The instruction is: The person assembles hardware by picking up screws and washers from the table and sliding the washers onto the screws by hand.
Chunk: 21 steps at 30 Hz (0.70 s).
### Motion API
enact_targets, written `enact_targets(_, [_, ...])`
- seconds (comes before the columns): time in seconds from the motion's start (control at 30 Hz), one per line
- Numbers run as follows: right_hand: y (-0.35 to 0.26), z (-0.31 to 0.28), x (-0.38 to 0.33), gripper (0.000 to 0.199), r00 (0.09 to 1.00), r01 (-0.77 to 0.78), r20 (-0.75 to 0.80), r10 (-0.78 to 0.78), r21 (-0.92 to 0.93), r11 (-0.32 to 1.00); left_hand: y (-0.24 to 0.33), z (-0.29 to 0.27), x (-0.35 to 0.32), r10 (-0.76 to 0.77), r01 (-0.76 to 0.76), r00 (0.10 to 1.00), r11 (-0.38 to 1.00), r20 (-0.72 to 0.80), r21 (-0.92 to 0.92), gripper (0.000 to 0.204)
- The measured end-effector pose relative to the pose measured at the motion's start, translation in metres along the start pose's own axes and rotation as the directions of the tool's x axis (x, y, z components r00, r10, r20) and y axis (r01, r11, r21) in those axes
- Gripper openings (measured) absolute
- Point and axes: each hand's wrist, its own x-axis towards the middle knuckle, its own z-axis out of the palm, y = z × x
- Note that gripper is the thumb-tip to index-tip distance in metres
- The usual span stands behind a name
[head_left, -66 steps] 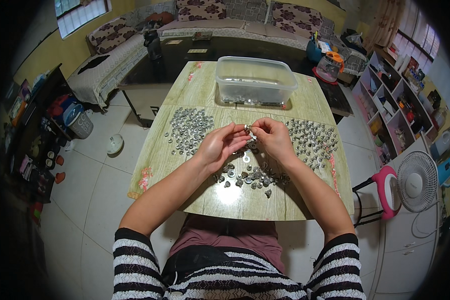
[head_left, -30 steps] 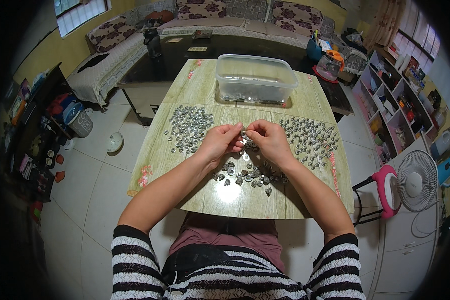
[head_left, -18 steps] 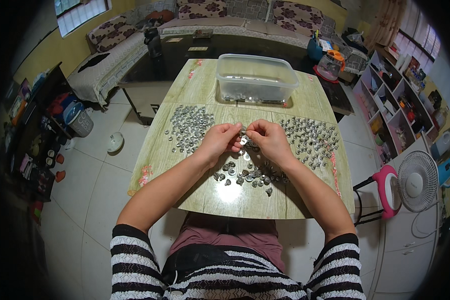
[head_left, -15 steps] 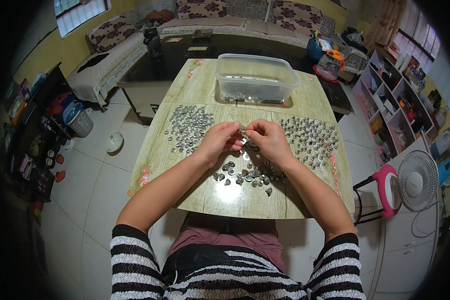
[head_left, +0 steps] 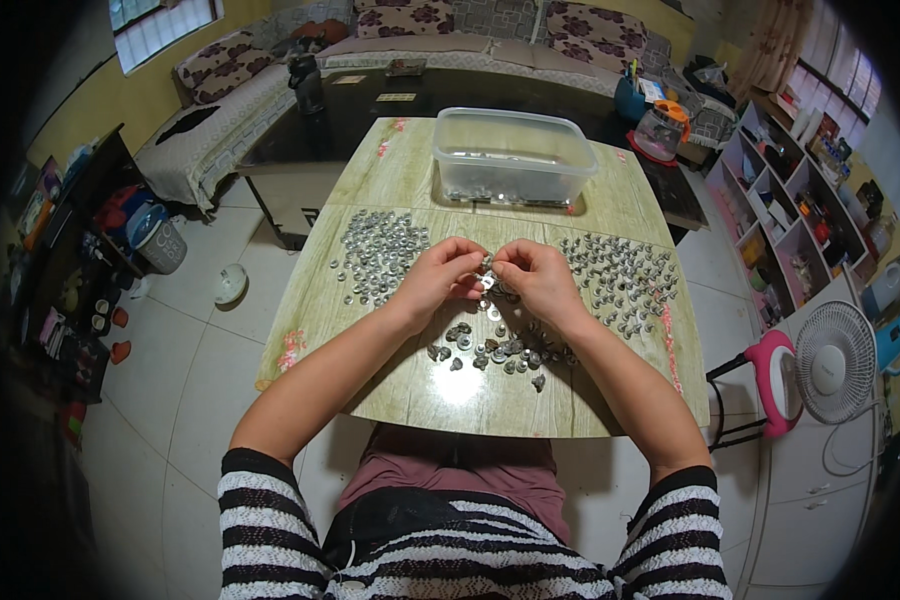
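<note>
My left hand (head_left: 444, 275) and my right hand (head_left: 536, 278) meet over the middle of the table, fingertips pinched close together on a small metal part (head_left: 487, 263). Its exact kind is too small to make out. Below the hands lies a loose group of dark and silvery metal pieces (head_left: 510, 352), partly hidden by my right hand. Left of my left hand spreads a pile of shiny round metal pieces (head_left: 375, 255). To the right of my right hand are many small metal pieces with stems (head_left: 625, 280).
A clear plastic tub (head_left: 515, 160) with metal parts at its bottom stands at the far side of the wood-patterned table (head_left: 400, 395). Behind it is a dark table (head_left: 360, 95). A white fan (head_left: 832, 362) and a pink-topped stool (head_left: 773, 385) stand at the right.
Both hands stay in nearly the same place over the table. The left fingers have shifted slightly, drawing nearer the right fingertips around the small part.
</note>
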Motion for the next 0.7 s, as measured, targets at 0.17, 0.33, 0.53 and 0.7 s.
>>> enact_targets(0.17, [0.0,0.0,0.0,0.012,1.0,-0.025,0.007,0.025,-0.011,1.0,-0.002,0.002,0.0,0.013,-0.015,1.0,0.991,0.018,0.13,0.025])
enact_targets(0.33, [-0.009,0.005,-0.003,0.012,0.999,0.043,0.003,-0.043,-0.032,0.999,-0.006,0.001,0.004,-0.036,0.041,0.999,0.974,-0.028,0.222,0.032])
enact_targets(0.53, [-0.014,0.003,-0.005,0.011,0.999,0.04,0.034,-0.038,-0.06,0.997,0.005,-0.004,0.005,-0.065,0.069,0.998,0.939,-0.023,0.338,0.044])
enact_targets(0.7, [-0.01,0.0,-0.003,0.012,0.999,0.042,0.016,-0.041,-0.07,0.997,0.014,-0.008,-0.003,-0.076,0.113,0.99,0.929,-0.118,0.352,0.042])
